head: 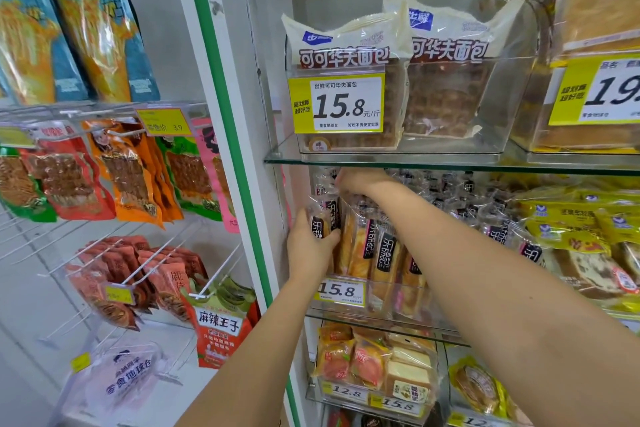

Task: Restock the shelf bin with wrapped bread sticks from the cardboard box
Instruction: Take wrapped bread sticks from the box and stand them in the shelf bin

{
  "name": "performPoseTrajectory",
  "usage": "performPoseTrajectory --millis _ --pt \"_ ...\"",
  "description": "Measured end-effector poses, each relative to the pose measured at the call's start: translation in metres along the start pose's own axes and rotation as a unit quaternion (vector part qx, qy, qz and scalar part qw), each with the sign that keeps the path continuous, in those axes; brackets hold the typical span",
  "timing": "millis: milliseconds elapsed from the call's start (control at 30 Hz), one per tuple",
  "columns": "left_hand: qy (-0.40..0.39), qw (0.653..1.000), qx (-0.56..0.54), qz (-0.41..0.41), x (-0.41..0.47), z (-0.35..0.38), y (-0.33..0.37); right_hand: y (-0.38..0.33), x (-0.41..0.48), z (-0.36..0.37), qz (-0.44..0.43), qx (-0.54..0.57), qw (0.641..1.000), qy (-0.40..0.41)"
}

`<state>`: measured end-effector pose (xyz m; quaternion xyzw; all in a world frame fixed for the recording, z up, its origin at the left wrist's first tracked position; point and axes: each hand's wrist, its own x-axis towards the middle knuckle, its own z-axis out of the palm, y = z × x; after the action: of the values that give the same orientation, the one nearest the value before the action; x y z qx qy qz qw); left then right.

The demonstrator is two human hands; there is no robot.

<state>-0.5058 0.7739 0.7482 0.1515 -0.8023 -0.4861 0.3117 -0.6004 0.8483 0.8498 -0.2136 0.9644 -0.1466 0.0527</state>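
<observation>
Two bare forearms rise from the lower edge of the frame toward the middle shelf at centre. The left hand (310, 246) wraps narrowly around a wrapped bread stick (323, 218) at the left end of the row, thumb on its front, holding it upright, likely so it slots in beside its neighbours with the label facing out. Just above, the right hand (356, 182) reaches over the row with fingers curled down onto the packet tops; whether it pinches one or only steadies them I cannot tell. Behind the hands, the clear shelf bin (391, 298) holds more bread sticks (384, 253) standing on end, packed touching one another, with a yellow price tag (341, 292) clipped to its front lip. Room is tight: the glass shelf (450, 163) above sits just over the right hand, and the white upright (266, 184) with its green strip hems in the left side, so packets probably have to go in at a tilt. No cardboard box is in view. Higher up, waffle bread bags (349, 55) fill another bin.
</observation>
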Motion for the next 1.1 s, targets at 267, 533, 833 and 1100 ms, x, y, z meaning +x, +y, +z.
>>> performPoseTrajectory --millis 267,533,833,1100 --pt "-0.037 0.999 -0.023 0.006 0.005 0.0 -0.002 0.011 -0.001 0.0 -0.067 0.263 0.954 -0.125" --pt "0.087 0.996 0.007 0.009 -0.006 0.008 -0.002 0.027 -0.027 -0.019 -0.082 0.244 0.959 -0.117" --pt "0.124 0.983 0.047 0.126 -0.023 0.001 0.009 0.051 -0.084 -0.009 -0.12 -0.003 0.991 0.058" --pt "-0.018 0.925 0.166 0.342 -0.038 0.014 0.014 0.079 -0.113 0.017 -0.097 -0.049 0.98 0.167"
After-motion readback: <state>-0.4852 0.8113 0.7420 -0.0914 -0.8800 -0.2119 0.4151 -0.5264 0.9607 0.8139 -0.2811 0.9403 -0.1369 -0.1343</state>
